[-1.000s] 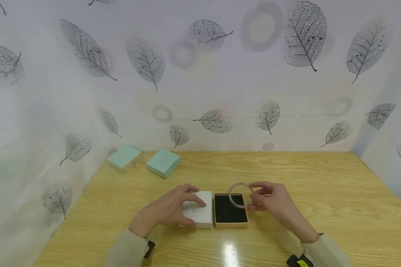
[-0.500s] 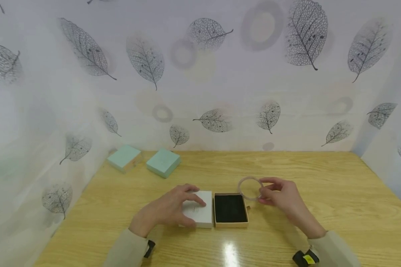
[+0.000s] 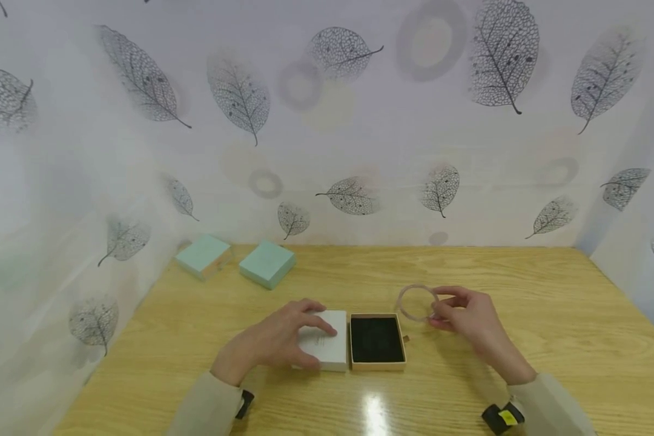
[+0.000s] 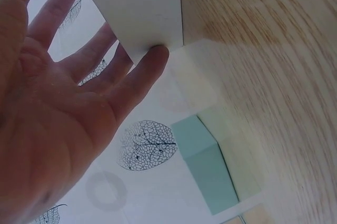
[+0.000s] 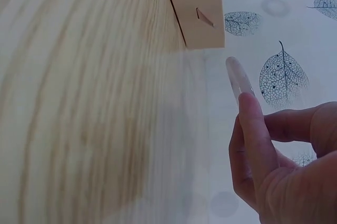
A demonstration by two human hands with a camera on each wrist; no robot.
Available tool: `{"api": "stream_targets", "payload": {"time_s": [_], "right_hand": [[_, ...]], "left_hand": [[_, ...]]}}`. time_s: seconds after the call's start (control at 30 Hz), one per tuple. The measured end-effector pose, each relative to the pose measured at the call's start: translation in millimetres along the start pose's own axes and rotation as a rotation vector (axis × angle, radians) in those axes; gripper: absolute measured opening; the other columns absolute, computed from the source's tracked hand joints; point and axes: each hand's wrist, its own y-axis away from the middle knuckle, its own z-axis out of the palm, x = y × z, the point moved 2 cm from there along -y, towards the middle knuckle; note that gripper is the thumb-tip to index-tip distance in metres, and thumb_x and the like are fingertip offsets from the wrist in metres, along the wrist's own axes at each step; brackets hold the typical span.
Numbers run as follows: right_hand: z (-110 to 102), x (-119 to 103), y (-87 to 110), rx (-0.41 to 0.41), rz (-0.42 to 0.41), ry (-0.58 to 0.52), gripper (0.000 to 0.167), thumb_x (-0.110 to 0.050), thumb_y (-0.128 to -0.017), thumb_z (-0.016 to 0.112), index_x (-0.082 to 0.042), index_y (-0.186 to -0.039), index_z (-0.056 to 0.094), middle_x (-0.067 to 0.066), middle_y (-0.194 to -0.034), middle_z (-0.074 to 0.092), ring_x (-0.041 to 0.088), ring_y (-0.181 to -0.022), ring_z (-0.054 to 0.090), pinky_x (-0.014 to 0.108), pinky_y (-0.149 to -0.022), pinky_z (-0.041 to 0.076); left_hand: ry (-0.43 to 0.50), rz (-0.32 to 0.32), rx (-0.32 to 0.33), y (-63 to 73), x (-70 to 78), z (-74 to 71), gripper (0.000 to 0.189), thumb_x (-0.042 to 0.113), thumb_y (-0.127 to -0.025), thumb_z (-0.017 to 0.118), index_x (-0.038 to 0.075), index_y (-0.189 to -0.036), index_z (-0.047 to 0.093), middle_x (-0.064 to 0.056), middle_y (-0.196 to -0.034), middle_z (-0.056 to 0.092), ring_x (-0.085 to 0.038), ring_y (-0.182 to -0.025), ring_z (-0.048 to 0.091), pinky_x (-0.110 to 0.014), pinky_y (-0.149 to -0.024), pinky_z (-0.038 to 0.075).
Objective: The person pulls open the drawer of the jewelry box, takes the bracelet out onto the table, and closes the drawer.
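Note:
In the head view, my left hand (image 3: 275, 342) holds a white box (image 3: 332, 345) at its near and far edges, with one finger lying on its top. A fingertip presses the box's side in the left wrist view. Right beside it, a box tray (image 3: 378, 367) with a tan rim, a black pad and a small tab lies face up. To the right of the tray, my right hand (image 3: 471, 315) pinches a pale translucent bangle (image 3: 406, 290) by its right side, tilted above the table. The right wrist view shows the bangle (image 5: 239, 77) nearly edge-on at the fingertips.
Two mint-green boxes, the left box (image 3: 203, 254) and the right box (image 3: 267, 264), sit at the back left of the wooden table (image 3: 501, 272). A leaf-patterned covering (image 3: 381, 133) rises behind and at the sides.
My right hand has carried the bangle rightward and slightly away, from over the tray to beside it, uncovering the tray's tab. The left hand and the white box have stayed in place.

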Motion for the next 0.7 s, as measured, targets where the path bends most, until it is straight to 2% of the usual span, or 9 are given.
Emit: {"api": "stream_targets", "payload": {"time_s": [0.33,0.7], "right_hand": [[-8.7,2.2,-4.0,0.032,0.006,0.057,0.049,-0.002,-0.101,0.058,0.011,-0.146,0.044,0.019,-0.108,0.065,0.010,-0.079,0.072,0.028,-0.076,0.064],[-17.2,1.8,-10.7,0.046,0.002,0.105,0.049,-0.005,-0.101,0.058,0.011,-0.146,0.046,0.021,-0.109,0.068,0.009,-0.077,0.073,0.029,-0.076,0.064]], "left_hand": [[-0.003,-0.022,-0.010,0.6,1.7,-0.4,0.046,0.036,-0.079,0.088,0.031,-0.123,0.074,-0.006,-0.155,0.048,-0.033,-0.144,0.043,-0.056,-0.117,0.040],[-0.011,-0.017,-0.001,0.6,-0.1,0.6,0.046,0.035,-0.079,0.088,0.032,-0.122,0.074,-0.006,-0.154,0.048,-0.033,-0.143,0.044,-0.056,-0.116,0.041]]}}
